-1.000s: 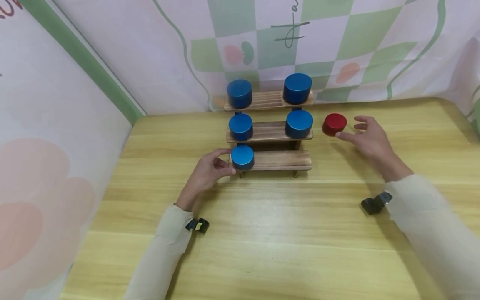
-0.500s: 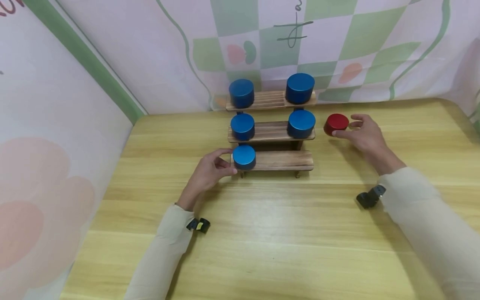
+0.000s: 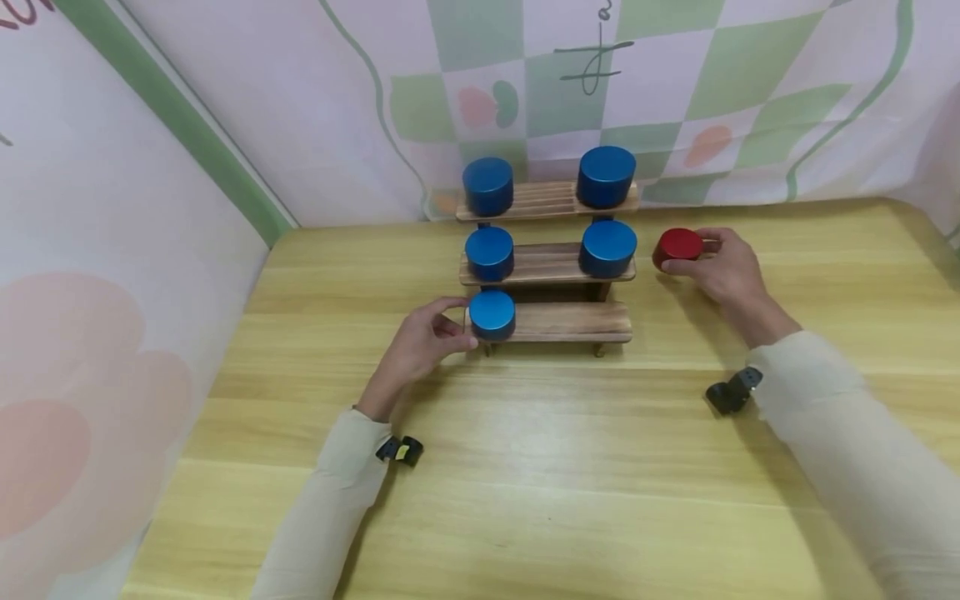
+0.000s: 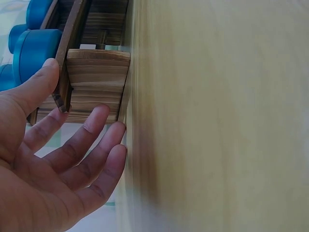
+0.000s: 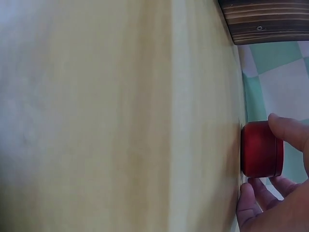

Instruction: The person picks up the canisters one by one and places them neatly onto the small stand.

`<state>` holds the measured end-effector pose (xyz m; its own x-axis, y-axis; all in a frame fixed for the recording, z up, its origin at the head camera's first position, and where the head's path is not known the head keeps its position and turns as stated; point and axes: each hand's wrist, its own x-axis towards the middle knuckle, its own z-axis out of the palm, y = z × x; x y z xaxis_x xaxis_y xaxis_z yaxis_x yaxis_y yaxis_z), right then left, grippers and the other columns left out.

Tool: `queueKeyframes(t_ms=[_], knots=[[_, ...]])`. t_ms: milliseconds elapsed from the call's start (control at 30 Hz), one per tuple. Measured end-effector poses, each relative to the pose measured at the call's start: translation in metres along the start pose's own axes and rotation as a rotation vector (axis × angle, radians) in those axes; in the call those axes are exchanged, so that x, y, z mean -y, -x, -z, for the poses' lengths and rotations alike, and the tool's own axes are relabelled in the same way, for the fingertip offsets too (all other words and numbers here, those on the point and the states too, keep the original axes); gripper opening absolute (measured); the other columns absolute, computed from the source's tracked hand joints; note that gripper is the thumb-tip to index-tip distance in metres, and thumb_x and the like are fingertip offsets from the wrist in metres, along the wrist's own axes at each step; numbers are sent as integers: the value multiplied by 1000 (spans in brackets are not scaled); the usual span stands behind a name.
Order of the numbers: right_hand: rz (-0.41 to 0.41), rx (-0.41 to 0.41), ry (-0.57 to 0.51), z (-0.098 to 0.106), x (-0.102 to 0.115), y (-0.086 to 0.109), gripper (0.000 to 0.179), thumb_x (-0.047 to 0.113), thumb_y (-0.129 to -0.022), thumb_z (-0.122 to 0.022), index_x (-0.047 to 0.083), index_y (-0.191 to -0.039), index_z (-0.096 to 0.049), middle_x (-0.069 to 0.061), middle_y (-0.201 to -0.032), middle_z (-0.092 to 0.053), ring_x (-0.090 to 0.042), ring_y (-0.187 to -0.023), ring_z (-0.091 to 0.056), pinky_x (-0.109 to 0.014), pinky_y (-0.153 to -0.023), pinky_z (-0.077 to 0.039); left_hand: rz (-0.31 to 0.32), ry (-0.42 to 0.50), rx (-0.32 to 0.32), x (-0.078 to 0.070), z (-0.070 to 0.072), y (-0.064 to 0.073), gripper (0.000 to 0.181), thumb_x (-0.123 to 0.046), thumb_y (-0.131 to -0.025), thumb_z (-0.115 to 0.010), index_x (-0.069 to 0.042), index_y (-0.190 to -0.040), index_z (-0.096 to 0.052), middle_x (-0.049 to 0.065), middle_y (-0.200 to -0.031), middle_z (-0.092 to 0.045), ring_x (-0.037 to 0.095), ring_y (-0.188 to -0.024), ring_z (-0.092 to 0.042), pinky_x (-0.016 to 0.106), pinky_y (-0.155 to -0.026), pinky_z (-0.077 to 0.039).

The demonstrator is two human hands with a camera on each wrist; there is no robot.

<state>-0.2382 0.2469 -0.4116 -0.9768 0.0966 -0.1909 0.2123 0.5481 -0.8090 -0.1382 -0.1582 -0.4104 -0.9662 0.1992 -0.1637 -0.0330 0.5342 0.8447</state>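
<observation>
A red round tin (image 3: 679, 248) stands on the table right of a three-tier wooden stand (image 3: 570, 321). My right hand (image 3: 727, 267) holds it by the sides; in the right wrist view the thumb lies along the tin (image 5: 260, 150), with fingers on the opposite side. My left hand (image 3: 420, 342) pinches the left end of the stand's lowest board, beside a blue tin (image 3: 492, 314). In the left wrist view, its thumb is at the board's edge close to the blue tin (image 4: 38, 53), the index fingertip at the board's end, and the other fingers spread.
More blue tins stand on the stand: one at each end of the middle board (image 3: 547, 262) and the top board (image 3: 543, 198). A patterned cloth (image 3: 562, 100) hangs behind the wooden table (image 3: 525, 467). A pale panel (image 3: 112, 250) borders the left side.
My right hand has moved left and its fingers have come round the red tin. The left hand keeps its place on the stand, while the head view has shifted slightly.
</observation>
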Motion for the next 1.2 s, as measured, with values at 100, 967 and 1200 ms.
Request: queueKeyframes(t_ms=[100, 967, 1200], knots=[[-8, -4, 22, 1, 3, 0, 78, 23, -92, -74, -4, -151, -31, -27, -145, -40, -32, -118, -44, -32, -92, -41, -2, 5, -3, -1, 0, 0, 54, -17, -91, -77, -14, -141, -56, 9, -105, -67, 24, -97, -64, 34, -74, -55], [-4, -10, 35, 8, 1, 12, 83, 40, -93, -70, -5, -151, -31, -27, -143, -41, -32, -119, -43, -31, -93, -43, -2, -6, -1, -2, 0, 0, 56, -17, -91, -76, -14, -143, -54, 9, -106, -68, 23, -97, -64, 34, -74, -55], [38, -8, 51, 8, 0, 20, 80, 39, -94, -70, -6, -148, -34, -24, -138, -44, -20, -107, -46, -26, -87, -40, -8, -3, -4, -2, 0, 0, 56, -17, -91, -76, -13, -143, -55, 10, -107, -67, 24, -98, -64, 35, -76, -56]])
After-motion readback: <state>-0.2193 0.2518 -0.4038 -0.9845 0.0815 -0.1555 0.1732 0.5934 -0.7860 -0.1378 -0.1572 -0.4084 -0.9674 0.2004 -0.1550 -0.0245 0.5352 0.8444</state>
